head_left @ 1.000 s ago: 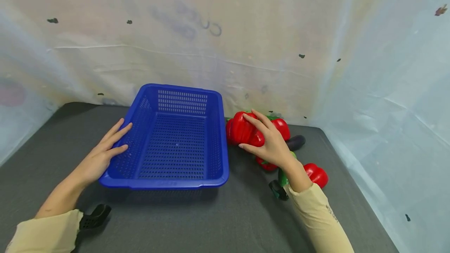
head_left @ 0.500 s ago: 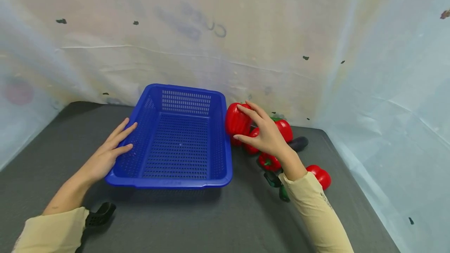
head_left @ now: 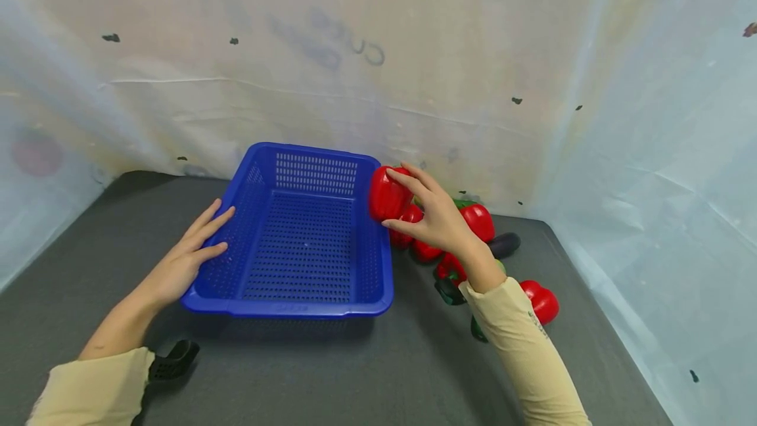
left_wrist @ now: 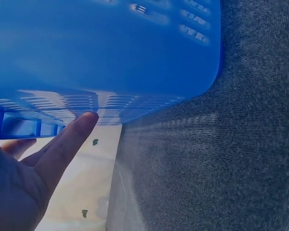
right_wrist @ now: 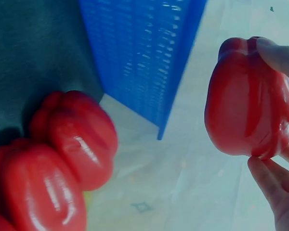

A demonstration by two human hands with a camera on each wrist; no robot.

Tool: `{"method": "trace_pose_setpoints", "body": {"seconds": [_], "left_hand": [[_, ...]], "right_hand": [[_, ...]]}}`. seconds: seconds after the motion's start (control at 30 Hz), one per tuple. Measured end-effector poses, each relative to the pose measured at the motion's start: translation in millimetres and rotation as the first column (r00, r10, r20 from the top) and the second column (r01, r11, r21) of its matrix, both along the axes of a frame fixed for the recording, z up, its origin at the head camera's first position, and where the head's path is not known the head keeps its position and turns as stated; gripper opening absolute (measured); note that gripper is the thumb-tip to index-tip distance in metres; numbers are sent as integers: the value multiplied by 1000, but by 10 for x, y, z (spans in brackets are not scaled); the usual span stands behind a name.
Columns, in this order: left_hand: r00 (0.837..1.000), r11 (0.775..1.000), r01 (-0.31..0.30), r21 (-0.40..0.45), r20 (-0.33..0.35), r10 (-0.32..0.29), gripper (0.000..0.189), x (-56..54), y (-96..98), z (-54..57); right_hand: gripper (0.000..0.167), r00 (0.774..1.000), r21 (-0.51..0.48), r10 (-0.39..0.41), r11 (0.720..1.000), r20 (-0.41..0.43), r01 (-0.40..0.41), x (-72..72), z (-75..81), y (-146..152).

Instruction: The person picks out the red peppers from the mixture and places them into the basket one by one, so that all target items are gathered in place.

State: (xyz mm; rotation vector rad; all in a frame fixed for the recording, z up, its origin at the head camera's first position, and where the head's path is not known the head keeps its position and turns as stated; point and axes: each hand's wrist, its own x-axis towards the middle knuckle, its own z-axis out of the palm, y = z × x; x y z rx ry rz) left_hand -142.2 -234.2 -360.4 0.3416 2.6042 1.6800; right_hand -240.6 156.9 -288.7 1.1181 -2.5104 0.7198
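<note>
In the head view my right hand [head_left: 434, 212] grips a red bell pepper [head_left: 388, 194] between thumb and fingers, overlapping the right rim of a blue plastic basket [head_left: 286, 309]. The right wrist view shows the same bell pepper [right_wrist: 250, 98] raised off the table, thumb at one end and fingertips at the other. My left hand [head_left: 183, 261] rests on the basket's left rim with fingers spread. Seen from the left wrist, its fingers [left_wrist: 70, 144] lie along the basket's outer wall [left_wrist: 111, 57]. The basket holds nothing.
Several red bell peppers [head_left: 478, 221] lie right of the basket, with an eggplant [head_left: 504, 245] and dark green vegetables partly behind my right arm. One red bell pepper [head_left: 541, 301] sits apart near the right edge. A pale sheet [head_left: 331, 51] hangs behind the grey table [head_left: 296, 373].
My right hand has lifted the red bell pepper from the pile and carried it left to the basket's right rim. The left hand stays at the basket; the view has shifted slightly.
</note>
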Motion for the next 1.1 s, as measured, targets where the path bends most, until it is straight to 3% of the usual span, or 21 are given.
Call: {"method": "trace_pose_setpoints", "body": {"seconds": [0.4, 1.1], "left_hand": [[1000, 1000, -13, 10, 2, 13, 57, 1, 0, -5], [999, 998, -40, 38, 20, 39, 58, 71, 1, -22]], "right_hand": [[77, 999, 26, 36, 999, 4, -36, -105, 129, -181], [77, 991, 148, 79, 984, 105, -94, -300, 366, -671]]}}
